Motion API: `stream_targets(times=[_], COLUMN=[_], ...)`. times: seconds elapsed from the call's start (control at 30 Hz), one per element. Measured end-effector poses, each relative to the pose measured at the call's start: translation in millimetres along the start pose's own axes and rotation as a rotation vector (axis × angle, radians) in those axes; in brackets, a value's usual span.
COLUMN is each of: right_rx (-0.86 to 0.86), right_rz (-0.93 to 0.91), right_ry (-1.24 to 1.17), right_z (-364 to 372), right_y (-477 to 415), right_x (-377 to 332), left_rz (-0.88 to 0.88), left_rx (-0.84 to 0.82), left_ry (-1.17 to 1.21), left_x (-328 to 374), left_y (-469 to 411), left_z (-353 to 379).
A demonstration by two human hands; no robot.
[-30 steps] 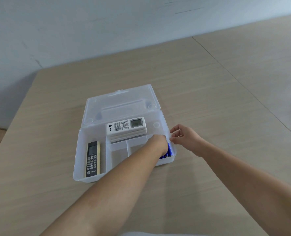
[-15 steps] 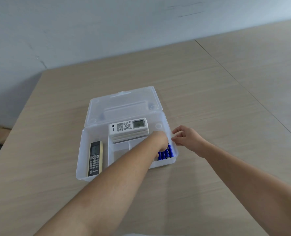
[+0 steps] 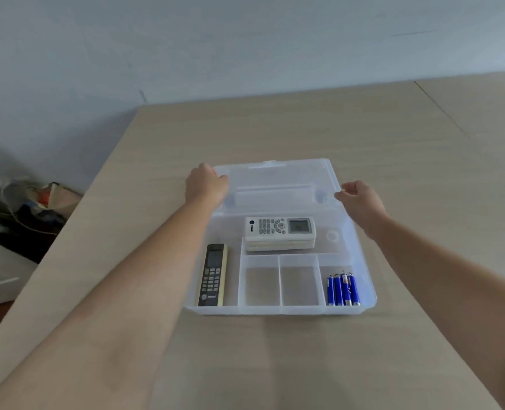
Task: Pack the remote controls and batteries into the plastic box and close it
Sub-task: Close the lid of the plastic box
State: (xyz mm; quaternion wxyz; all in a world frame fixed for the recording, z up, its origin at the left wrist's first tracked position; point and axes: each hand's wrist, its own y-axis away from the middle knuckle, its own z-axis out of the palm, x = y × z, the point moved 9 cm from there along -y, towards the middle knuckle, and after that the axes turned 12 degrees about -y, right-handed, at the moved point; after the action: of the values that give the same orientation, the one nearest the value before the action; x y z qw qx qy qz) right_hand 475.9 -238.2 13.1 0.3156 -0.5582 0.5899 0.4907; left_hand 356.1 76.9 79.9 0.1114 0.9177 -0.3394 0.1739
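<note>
Lid (image 3: 277, 179) open, flat on surface (image 3: 393, 173); my left hand (image 3: 205, 184) grips its left corner, right hand (image 3: 360, 202) pinches its right edge.

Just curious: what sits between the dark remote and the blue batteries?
Head view: two empty compartments lie between the dark remote and the batteries.

Looks like a plain room in a home or small office; I can't tell which. I'm at a wide, pale wood-grain laminate table (image 3: 363, 137) pushed close to a bare, light grey painted wall (image 3: 215, 39) with faint scuffs. A seam on the right shows a second matching tabletop (image 3: 488, 113) butted against mine. On the floor to my left sits a messy pile of bags and cords (image 3: 23, 208).
</note>
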Motion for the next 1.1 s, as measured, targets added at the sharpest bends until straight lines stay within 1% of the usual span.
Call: stream_targets(times=[0.1, 0.17, 0.2, 0.27, 0.37, 0.47, 0.57, 0.63, 0.77, 0.83, 0.97, 1.03, 1.1], right_rx=[0.011, 0.032, 0.053, 0.113, 0.19, 0.217, 0.211, 0.192, 0.149, 0.159, 0.187, 0.169, 0.152], right_rz=[0.059, 0.098, 0.113, 0.105, 0.065, 0.083, 0.058, 0.016, -0.14, -0.245, -0.501, -0.649, -0.816], right_ry=[0.074, 0.112, 0.144, 0.254, 0.356, 0.26, 0.074, -0.015, -0.071, -0.061, -0.029, 0.078, 0.308], right_z=[16.8, 24.5, 26.3, 26.3, 23.4, 18.9, 15.9, 14.5, 7.3, -3.8, -29.5, -35.8, -33.7], right_y=[-15.2, -21.4, -23.3, -23.9, -25.0, -27.1, -29.1, -27.4, -29.7, -28.5, -1.5, 24.8, 53.0], right_x=[7.6, 20.0, 27.3, 35.3, 33.7, 36.8, 39.1, 33.6, -9.8, -47.0, -119.7, -141.1, -151.8], left_rz=[-0.141, -0.205, -0.23, -0.261, -0.276, -0.299, -0.338, -0.331, -0.216, -0.106, 0.126, 0.266, 0.403], left_rx=[-0.167, -0.262, -0.268, -0.214, -0.161, -0.138, -0.118, -0.12, -0.115, -0.041, 0.187, 0.246, 0.245], left_ry=[0.043, 0.199, 0.279, 0.384, 0.41, 0.45, 0.603, 0.682, 0.83, 0.8, 0.719, 0.564, 0.316], left_x=[-41.8, -55.7, -60.9, -69.3, -75.5, -75.3, -78.4, -77.1, -56.1, -38.6, -5.7, 6.8, 16.0], left_y=[-10.3, -10.4, -12.3, -16.5, -21.5, -19.2, -22.3, -23.0, -28.7, -32.6, -20.0, -0.9, 22.4], left_z=[34.7, 59.7, 69.2, 77.7, 84.9, 87.8, 88.7, 84.0, 52.4, 17.9, -63.9, -91.1, -100.8])
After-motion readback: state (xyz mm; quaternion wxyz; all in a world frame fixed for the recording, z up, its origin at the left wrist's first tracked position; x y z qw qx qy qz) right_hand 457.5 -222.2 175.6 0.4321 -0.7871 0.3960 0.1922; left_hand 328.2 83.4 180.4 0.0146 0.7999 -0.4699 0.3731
